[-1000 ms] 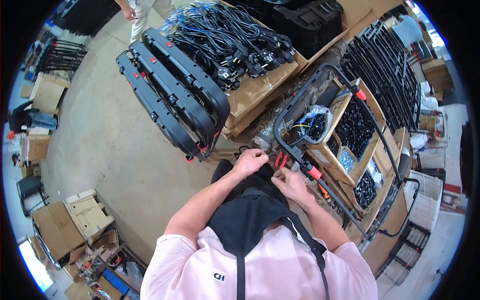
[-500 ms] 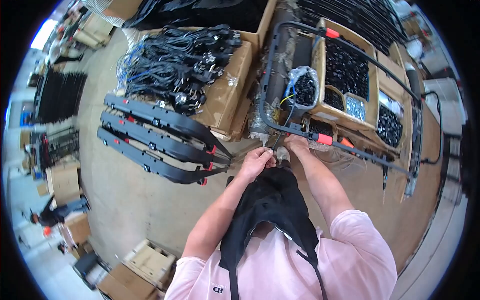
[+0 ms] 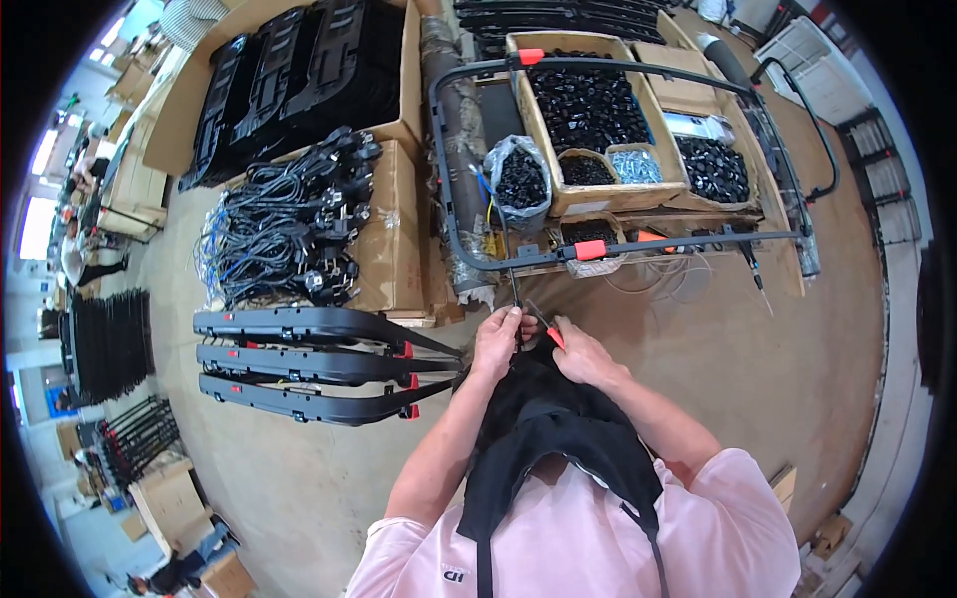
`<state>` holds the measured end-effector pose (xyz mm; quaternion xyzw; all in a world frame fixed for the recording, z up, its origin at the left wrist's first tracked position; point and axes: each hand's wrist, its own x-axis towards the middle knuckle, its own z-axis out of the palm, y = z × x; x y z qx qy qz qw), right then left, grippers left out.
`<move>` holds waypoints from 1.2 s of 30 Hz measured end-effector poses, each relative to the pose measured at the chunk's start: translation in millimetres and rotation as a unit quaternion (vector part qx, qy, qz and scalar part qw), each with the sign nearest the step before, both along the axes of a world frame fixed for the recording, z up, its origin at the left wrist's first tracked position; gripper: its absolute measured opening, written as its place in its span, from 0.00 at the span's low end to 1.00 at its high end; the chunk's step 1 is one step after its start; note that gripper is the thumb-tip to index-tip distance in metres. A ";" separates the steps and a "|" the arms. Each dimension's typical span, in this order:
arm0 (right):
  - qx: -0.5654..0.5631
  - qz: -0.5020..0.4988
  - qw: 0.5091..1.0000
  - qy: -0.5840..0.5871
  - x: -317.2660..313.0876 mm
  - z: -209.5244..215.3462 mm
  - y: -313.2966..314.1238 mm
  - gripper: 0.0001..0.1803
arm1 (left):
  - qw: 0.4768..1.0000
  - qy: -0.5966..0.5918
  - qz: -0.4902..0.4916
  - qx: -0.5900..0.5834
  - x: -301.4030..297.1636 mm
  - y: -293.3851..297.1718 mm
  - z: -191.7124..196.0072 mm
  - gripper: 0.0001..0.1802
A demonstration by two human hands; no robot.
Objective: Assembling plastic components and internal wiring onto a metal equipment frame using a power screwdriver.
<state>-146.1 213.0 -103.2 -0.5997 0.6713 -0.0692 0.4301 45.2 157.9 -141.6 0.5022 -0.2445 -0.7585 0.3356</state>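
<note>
My left hand point(image 3: 498, 344) is closed on a thin black cable point(image 3: 514, 287), which hangs from the near side of a black tubular frame point(image 3: 688, 242) with red clips. In my right hand point(image 3: 586, 355) is a red-handled tool point(image 3: 555, 337); its thin grey metal end points at my left fingers. The fingers hide part of it, so I cannot tell whether it is pliers or another kind. Both hands are close together in front of my black apron point(image 3: 558, 429), just below the frame. Blue and yellow wires point(image 3: 485, 184) show beside a clear bag of black parts point(image 3: 521, 179).
Wooden trays point(image 3: 596, 202) of small black parts and silver screws stand inside the frame. Left of it, power cables point(image 3: 289, 219) lie heaped on a cardboard box point(image 3: 394, 229). Several black curved housings point(image 3: 289, 354) jut out at left. A power screwdriver point(image 3: 753, 261) hangs at right.
The red-handled tool now shows in my right hand, which has come down from the frame's edge toward my body. My left hand stays at the cable. The whole view has turned.
</note>
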 end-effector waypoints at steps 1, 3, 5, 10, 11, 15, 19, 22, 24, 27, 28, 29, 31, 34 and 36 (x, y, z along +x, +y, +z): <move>-0.003 -0.005 1.000 -0.002 1.6 2.4 2.3 0.36 | 1.000 -0.016 0.005 -0.003 -0.2 0.6 -0.9 0.15; -0.019 0.000 1.000 0.003 4.7 5.9 3.3 0.38 | 1.000 -0.017 0.010 -0.002 -2.6 0.5 -3.7 0.15; -0.016 0.009 1.000 0.009 2.5 7.0 2.6 0.39 | 1.000 -0.018 0.017 0.002 -7.7 0.6 -1.1 0.15; -0.018 0.059 0.997 0.044 1.5 16.6 -3.0 0.42 | 0.992 -0.122 0.001 -0.032 -13.3 2.4 -8.3 0.14; 0.006 0.076 0.996 0.052 3.4 29.1 -8.9 0.43 | 0.991 -0.127 0.003 -0.032 -12.8 4.7 -14.7 0.14; 0.001 0.112 0.991 0.067 -3.0 30.1 -10.0 0.45 | 0.977 -0.194 0.006 -0.092 -22.4 6.2 -16.2 0.15; -0.052 0.144 0.983 0.098 -10.4 27.4 -11.6 0.47 | 0.986 -0.148 0.004 -0.077 -23.1 3.3 -10.9 0.15; -0.093 0.154 0.976 0.127 -19.0 32.3 -10.5 0.50 | 0.994 -0.103 0.015 -0.021 -24.8 -7.0 8.6 0.17; -0.136 0.141 0.972 0.130 -23.7 34.6 -9.0 0.52 | 0.994 -0.109 0.012 0.000 -28.9 -16.9 21.4 0.19; -0.085 0.136 0.984 0.076 -22.6 46.5 -15.2 0.54 | 0.982 -0.177 -0.020 -0.064 -18.0 -25.0 11.5 0.19; -0.083 0.134 0.985 0.071 -24.8 49.0 -15.7 0.54 | 0.981 -0.186 -0.019 -0.056 -20.6 -23.8 11.3 0.19; -0.077 0.125 0.988 0.056 -27.0 51.0 -16.6 0.55 | 0.980 -0.190 -0.022 -0.054 -21.0 -25.6 10.2 0.19; -0.071 0.110 0.991 0.042 -26.4 50.6 -15.1 0.55 | 0.987 -0.157 -0.004 -0.038 -23.1 -30.5 9.4 0.19; -0.071 0.094 0.993 0.024 -18.6 47.4 -13.2 0.54 | 0.989 -0.146 -0.009 -0.028 -19.6 -32.5 14.1 0.19; -0.113 0.089 0.989 0.036 -12.1 47.8 -12.4 0.53 | 0.990 -0.138 -0.021 -0.028 -11.0 -40.9 19.8 0.19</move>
